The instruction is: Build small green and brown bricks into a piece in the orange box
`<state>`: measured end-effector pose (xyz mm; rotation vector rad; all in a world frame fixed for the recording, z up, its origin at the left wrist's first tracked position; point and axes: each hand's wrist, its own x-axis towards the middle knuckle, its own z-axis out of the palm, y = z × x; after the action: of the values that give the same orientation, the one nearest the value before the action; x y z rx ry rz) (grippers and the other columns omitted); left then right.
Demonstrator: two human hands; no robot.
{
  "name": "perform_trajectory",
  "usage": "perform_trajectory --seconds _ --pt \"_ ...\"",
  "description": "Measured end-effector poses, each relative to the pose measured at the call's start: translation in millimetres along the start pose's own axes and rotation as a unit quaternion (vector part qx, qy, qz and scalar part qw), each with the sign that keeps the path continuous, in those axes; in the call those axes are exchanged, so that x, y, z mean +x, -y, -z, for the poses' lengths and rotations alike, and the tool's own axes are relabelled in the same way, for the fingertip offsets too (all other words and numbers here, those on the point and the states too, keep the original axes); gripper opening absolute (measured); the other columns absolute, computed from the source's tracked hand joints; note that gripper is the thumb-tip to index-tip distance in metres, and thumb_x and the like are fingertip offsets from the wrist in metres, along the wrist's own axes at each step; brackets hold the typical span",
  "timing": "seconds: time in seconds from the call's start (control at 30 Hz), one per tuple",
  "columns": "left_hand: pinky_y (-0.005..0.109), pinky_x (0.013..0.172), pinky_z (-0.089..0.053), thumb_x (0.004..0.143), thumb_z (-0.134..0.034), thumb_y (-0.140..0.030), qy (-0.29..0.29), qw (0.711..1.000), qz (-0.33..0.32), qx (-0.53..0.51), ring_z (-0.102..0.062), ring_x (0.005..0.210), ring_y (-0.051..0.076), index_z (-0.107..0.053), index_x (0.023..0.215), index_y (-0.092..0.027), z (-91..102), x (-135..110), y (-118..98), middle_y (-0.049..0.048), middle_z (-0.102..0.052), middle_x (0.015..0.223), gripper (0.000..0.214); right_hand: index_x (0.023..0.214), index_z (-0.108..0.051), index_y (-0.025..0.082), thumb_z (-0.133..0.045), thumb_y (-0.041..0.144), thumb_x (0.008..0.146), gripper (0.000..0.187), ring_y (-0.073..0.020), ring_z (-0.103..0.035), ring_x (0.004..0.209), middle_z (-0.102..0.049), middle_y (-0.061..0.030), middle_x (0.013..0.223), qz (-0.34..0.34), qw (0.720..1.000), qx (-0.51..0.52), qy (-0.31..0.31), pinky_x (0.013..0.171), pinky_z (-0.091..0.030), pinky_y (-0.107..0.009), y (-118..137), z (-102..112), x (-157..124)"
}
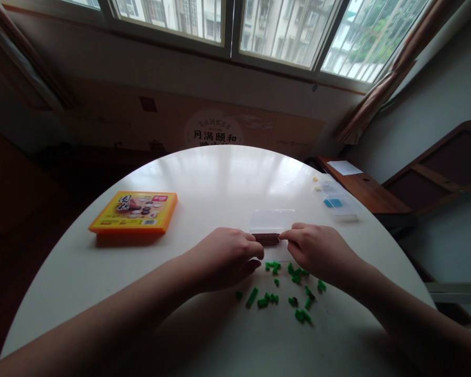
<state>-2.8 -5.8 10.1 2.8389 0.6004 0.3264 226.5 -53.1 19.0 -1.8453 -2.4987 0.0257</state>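
Between the flat yellow-and-orange box [135, 212] and the bare left hand [230, 255], the round white tabletop [204, 178] leaves a passage; beyond the bare right hand [317, 248], a transparent plastic case [349, 208] stands in the way, and small green plastic pieces [263, 302] obstruct the near side

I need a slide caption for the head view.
Left hand and right hand at a brown block, green pieces nearby on a white table.

Brown block [266, 239] (bumpy) over clear plastic [272, 219]
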Motion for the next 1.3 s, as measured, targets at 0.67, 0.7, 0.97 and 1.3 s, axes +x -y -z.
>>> perform_trajectory --seconds 0.67,0.7,0.97,1.3 --pt "0.024 0.060 -0.040 0.083 -0.059 -0.022 -0.006 1.000 0.002 -0.004 -0.063 0.070 0.014 -0.067 0.092 -0.026 1.3 0 0 -0.0017 -0.071 0.086 0.012 0.105 -0.072 0.028 -0.047 0.022 0.089 0.030 -0.0134 -0.062 0.073 -0.070 -0.0012 0.092 0.002 0.998 0.040 -0.040 0.060 -0.041 -0.024 -8 11 -6" --pt "0.024 0.060 -0.040 0.084 -0.058 -0.023 -0.009 1.000 0.000 -0.004 -0.063 0.070 0.014 -0.067 0.092 -0.026 1.6 0 0 -0.0018 -0.070 0.086 0.012 0.105 -0.072 0.027 -0.047 0.022 0.089 0.030 -0.0137 -0.062 0.074 -0.070 -0.0016 0.092 0.002 0.998 0.044 -0.042 0.061 -0.041 -0.024 -10 14 -7" --pt "0.024 0.059 -0.037 0.089 -0.051 -0.022 -0.021 0.999 -0.031 0.000 -0.058 0.065 0.012 -0.067 0.090 -0.025 7.6 -2 -4 -0.0015 -0.067 0.079 0.016 0.097 -0.073 0.027 -0.054 0.019 0.087 0.022 -0.0109 -0.058 0.068 -0.067 -0.0005 0.083 0.132 0.988 0.074 0.030 0.061 -0.035 -0.023 -17 36 -21" --pt "0.023 0.051 -0.032 0.084 -0.053 -0.018 0.045 0.997 -0.057 0.002 -0.053 0.056 0.010 -0.067 0.084 -0.026 4.6 0 -20 -0.0020 -0.063 0.070 0.016 0.078 -0.071 0.027 -0.057 0.016 0.083 0.019 -0.0076 -0.051 0.063 -0.063 0.0052 0.074 0.231 0.957 0.124 0.127 0.060 -0.032 -0.022 -17 44 -32"
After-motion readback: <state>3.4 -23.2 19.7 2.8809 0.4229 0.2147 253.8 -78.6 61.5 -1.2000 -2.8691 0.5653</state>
